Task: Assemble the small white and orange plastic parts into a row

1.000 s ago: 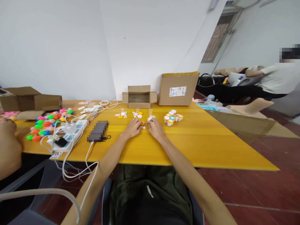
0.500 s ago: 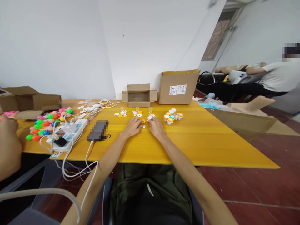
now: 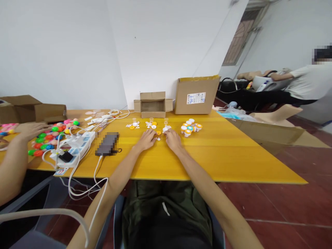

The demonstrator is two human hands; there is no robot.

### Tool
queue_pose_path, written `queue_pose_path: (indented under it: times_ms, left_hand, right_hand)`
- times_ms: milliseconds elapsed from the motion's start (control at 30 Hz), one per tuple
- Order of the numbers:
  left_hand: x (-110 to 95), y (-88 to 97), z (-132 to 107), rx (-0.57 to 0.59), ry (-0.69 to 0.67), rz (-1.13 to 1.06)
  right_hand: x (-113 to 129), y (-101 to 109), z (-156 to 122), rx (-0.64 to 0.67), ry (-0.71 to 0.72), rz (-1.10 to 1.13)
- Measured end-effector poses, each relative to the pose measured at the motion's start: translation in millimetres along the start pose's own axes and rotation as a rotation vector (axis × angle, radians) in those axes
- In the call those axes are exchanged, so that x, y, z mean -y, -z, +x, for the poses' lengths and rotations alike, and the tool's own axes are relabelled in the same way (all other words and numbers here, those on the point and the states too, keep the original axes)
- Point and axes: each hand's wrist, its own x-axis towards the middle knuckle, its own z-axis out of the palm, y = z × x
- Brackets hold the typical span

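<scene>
My left hand [image 3: 146,139] lies flat on the yellow table [image 3: 233,155] with its fingers stretched toward a small orange cap [image 3: 158,132] and a tiny white piece [image 3: 158,139], not touching them. My right hand [image 3: 172,139] rests beside it, fingertips pressed together at a little heap of white parts [image 3: 166,129]. Further back lie two more small heaps of white and orange parts [image 3: 151,124] [image 3: 134,126]. A cluster of orange, white and blue capped pieces [image 3: 191,127] stands to the right of my right hand.
A small open cardboard box [image 3: 153,103] and a larger box [image 3: 197,95] stand against the wall. Left of my hands lie a dark flat device [image 3: 107,144], a white power strip [image 3: 75,147] with cables, and coloured balls [image 3: 49,138] under another person's hand [image 3: 31,129]. A person sits at the far right.
The other person's hand on the left has reached forward onto the coloured balls. My left fingertips have drawn slightly back from the orange cap. My right hand has barely moved.
</scene>
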Motion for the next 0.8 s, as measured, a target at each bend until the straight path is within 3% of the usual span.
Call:
queue_pose_path:
  times_ms: [333, 800]
  left_hand:
    - [-0.6, 0.9, -0.1, 0.026, 0.015, 0.011]
    - [0.1, -0.5, 1.4, 0.041, 0.025, 0.01]
  right_hand:
    - [0.1, 1.6, 0.1, 0.022, -0.025, 0.012]
    - [-1.8, -4.8, -0.3, -0.017, 0.055, -0.043]
